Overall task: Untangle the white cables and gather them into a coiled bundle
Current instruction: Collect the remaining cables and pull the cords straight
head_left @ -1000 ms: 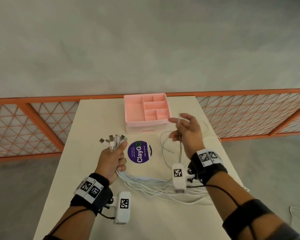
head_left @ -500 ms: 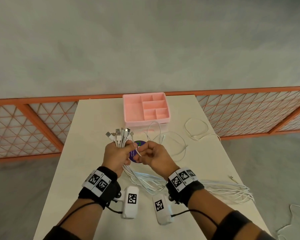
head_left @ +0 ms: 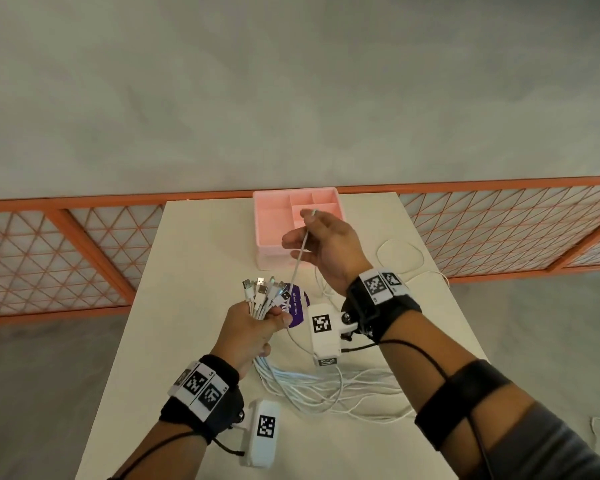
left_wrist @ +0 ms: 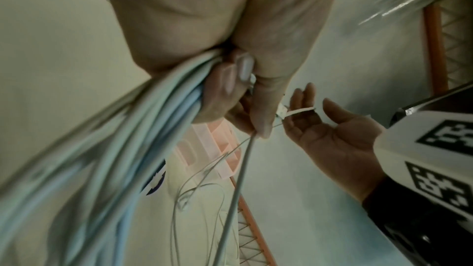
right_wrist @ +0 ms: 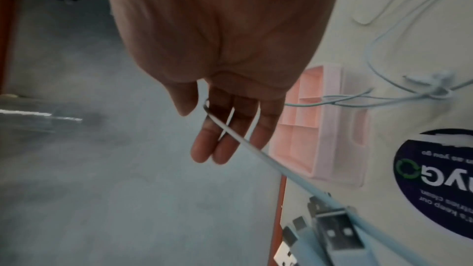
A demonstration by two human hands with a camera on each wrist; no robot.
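White cables (head_left: 262, 299) jut forward from left hand (head_left: 250, 336), plugs leading.

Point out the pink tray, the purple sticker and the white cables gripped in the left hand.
pink tray (head_left: 274, 221): head view, floor of its large left compartment.
purple sticker (head_left: 301, 311): head view, its uncovered right part.
white cables (head_left: 261, 289): head view, a metal USB plug above the left hand (head_left: 252, 329).
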